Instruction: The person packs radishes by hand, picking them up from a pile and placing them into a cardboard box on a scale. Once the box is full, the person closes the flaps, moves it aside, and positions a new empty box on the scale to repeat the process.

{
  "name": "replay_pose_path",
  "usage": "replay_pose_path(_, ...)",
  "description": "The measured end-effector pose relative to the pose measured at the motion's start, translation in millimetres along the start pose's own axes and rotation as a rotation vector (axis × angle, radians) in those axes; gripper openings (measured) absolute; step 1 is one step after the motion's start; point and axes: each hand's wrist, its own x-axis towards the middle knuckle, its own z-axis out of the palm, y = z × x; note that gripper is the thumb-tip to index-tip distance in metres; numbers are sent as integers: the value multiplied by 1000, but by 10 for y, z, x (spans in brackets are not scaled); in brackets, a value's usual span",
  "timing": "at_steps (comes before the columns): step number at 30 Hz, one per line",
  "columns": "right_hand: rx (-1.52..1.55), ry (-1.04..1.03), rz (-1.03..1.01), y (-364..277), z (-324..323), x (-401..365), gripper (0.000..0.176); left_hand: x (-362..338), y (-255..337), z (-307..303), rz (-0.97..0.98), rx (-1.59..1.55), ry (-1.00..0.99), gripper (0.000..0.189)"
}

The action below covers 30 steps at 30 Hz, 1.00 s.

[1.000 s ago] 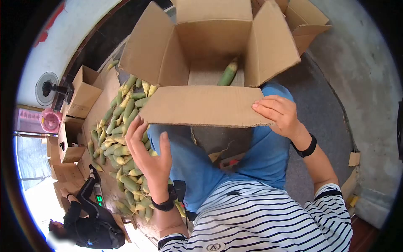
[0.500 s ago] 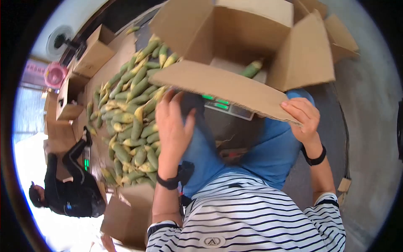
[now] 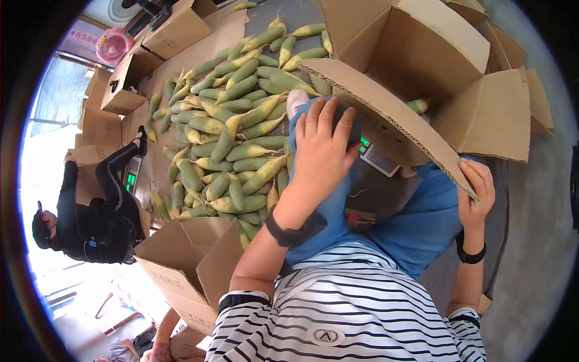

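An open cardboard box (image 3: pixel 482 114) stands before my knees, with a green radish (image 3: pixel 418 107) visible inside. My right hand (image 3: pixel 476 187) pinches the near corner of its front flap (image 3: pixel 386 111), thumb and fingers on either side of the board. My left hand (image 3: pixel 322 142) lies over my left knee, on a dark patch, with its fingers apart and nothing in them. Left of that knee spreads a heap of green radishes (image 3: pixel 241 136) with yellowish ends. Partly under the box, a scale (image 3: pixel 380 161) shows green digits.
Another open box (image 3: pixel 175 283) stands at the lower left, near my left elbow. At far left a person in black (image 3: pixel 102 211) sits beside another scale. More boxes (image 3: pixel 123 84) and a pink fan (image 3: pixel 114 45) are behind. Another person's arm (image 3: pixel 163 338) shows at the bottom.
The view has swung, so the box and heap appear further right. My left hand has come to lie on my knee. My right hand keeps hold of the flap.
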Motion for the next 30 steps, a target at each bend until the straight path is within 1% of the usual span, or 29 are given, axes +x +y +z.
replay_pose_path(6,-30,-53,45,-46,-8,40,34,-19,-12,-28,-9,-32,-11,58)
replay_pose_path(8,-45,-51,32,-13,7,6,33,-17,-34,-67,17,-124,67,48)
replay_pose_path(9,-62,-48,22,-4,13,-5,32,-27,-97,-92,16,-125,68,48)
replay_pose_path(11,-67,-53,23,-20,12,1,32,-72,-352,-146,-429,-742,164,33)
replay_pose_path(13,-72,-61,24,-16,6,2,32,-72,-767,-135,-527,-583,270,22)
replay_pose_path(15,-85,-41,9,-11,25,8,30,-173,-1297,38,-541,-362,166,21)
replay_pose_path(17,-79,-38,11,-21,43,14,30,-449,-1927,550,-555,-18,-88,22)
replay_pose_path(18,-79,-31,18,-23,43,17,30,-651,-2139,829,-595,40,-274,23)
replay_pose_path(19,-84,-33,16,-23,48,25,30,-797,-2280,1087,-629,95,-462,24)
replay_pose_path(21,-91,-57,25,-41,31,39,29,-1048,-2267,1431,-631,94,-637,18)
replay_pose_path(22,-103,-65,24,-47,24,41,29,-1181,-2293,1618,-627,79,-639,18)
replay_pose_path(24,-82,-52,30,-48,34,48,28,-1425,-2418,1954,-625,-15,-480,21)
replay_pose_path(25,-85,-58,23,-45,27,55,28,-1526,-2486,2100,-630,-23,-477,21)
replay_pose_path(27,-101,-65,20,-49,24,67,27,-1635,-2554,2225,-704,-118,-618,32)
replay_pose_path(28,-98,-57,20,-50,33,75,28,-1658,-2543,2234,-662,-71,-610,32)
replay_pose_path(29,-93,-53,15,-48,41,80,28,-1683,-2529,2246,-666,-67,-603,32)
replay_pose_path(30,-97,-56,25,-52,39,79,28,-1712,-2510,2251,-608,27,-637,28)
